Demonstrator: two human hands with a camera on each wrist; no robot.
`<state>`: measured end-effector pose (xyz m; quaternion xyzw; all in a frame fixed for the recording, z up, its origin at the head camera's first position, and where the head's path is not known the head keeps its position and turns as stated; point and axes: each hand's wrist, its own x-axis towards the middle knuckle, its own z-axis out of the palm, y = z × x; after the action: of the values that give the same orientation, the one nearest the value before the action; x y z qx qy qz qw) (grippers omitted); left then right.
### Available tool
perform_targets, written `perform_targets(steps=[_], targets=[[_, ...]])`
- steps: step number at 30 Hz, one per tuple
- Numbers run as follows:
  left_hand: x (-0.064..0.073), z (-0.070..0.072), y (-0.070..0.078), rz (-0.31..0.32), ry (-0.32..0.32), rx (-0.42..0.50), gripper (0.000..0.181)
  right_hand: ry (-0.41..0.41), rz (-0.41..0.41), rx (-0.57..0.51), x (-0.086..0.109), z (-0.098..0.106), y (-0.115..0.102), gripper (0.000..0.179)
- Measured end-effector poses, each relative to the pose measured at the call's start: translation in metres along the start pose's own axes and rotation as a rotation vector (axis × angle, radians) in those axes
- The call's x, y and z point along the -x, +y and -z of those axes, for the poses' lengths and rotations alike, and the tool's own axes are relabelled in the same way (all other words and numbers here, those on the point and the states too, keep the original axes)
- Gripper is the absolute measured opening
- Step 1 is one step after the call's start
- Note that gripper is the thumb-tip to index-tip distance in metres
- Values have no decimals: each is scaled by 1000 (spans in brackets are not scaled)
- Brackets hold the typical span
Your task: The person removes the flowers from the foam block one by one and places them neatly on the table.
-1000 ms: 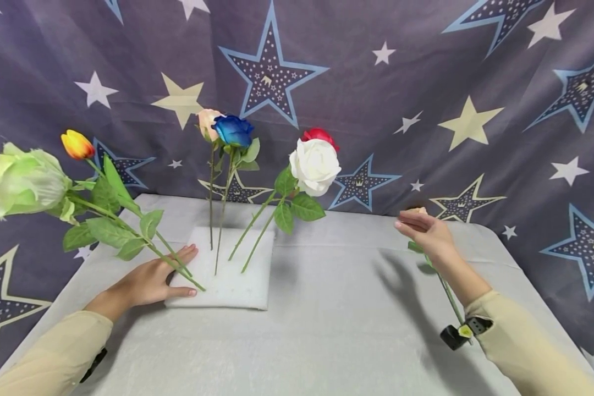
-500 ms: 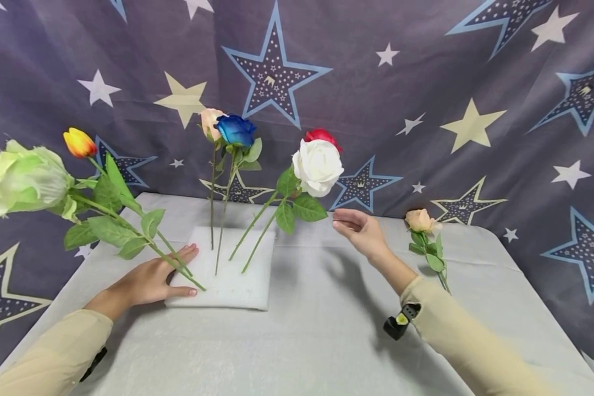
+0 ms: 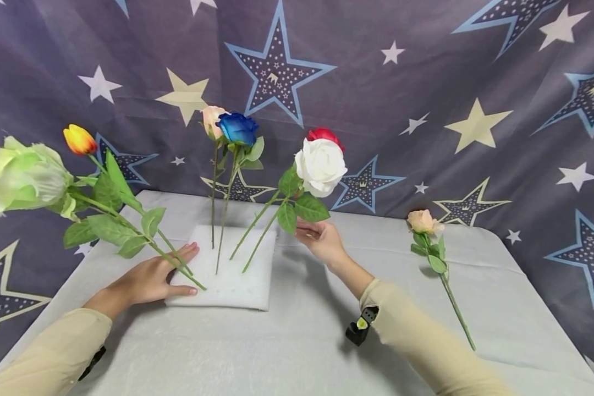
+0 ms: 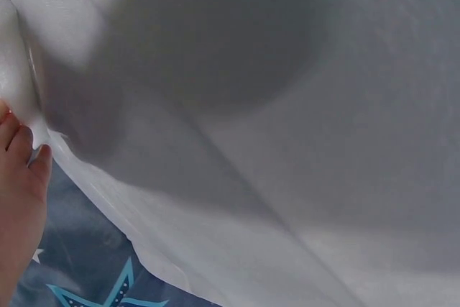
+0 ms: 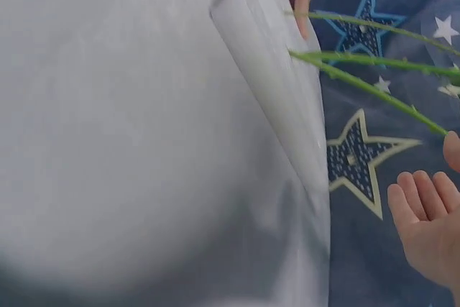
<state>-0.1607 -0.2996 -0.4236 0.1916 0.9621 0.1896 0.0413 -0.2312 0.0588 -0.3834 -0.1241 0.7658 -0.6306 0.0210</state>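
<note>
My left hand [image 3: 146, 279] lies on the left side of a white foam block [image 3: 237, 294], thumb and fingers spread. Several artificial flowers stand in the block. A pale green flower [image 3: 27, 176] and an orange-yellow tulip [image 3: 80, 139] lean left over that hand. Toward the back are a blue rose [image 3: 237, 128] and a peach rose [image 3: 212, 122]. A white rose [image 3: 320, 168] and a red rose [image 3: 326, 135] lean right. Just below the white rose's leaves is my right hand [image 3: 323, 242]; in the right wrist view its fingers look relaxed beside a stem, holding nothing.
Another peach rose [image 3: 423, 221] lies on the right of the table, its stem toward the front. A white cloth [image 3: 178, 352] covers the table. Behind hangs a dark curtain [image 3: 366, 99] with stars.
My right hand has moved left from above the lying peach rose to under the white rose's leaves, uncovering the lying rose. The left hand has stayed on the block.
</note>
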Motion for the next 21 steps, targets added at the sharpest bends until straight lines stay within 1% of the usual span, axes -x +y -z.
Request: perform_targets(steps=[3,6,9,11,15,21], targets=[[0,1,1,-4,6,2,103,-22,68,-3,2,-12,1,32],[1,0,1,-6,9,0,102,-48,87,-43,3,-24,-2,30],[1,-1,0,-5,9,-2,102,-53,57,-122,5,-34,-5,32],[2,-1,0,-4,9,-1,102,-44,41,-146,5,-40,-8,33],[2,-1,0,-6,13,2,102,-27,23,-140,4,-49,-12,32],[3,1,1,-24,30,13,100,-35,-18,-152,4,-59,-20,32]])
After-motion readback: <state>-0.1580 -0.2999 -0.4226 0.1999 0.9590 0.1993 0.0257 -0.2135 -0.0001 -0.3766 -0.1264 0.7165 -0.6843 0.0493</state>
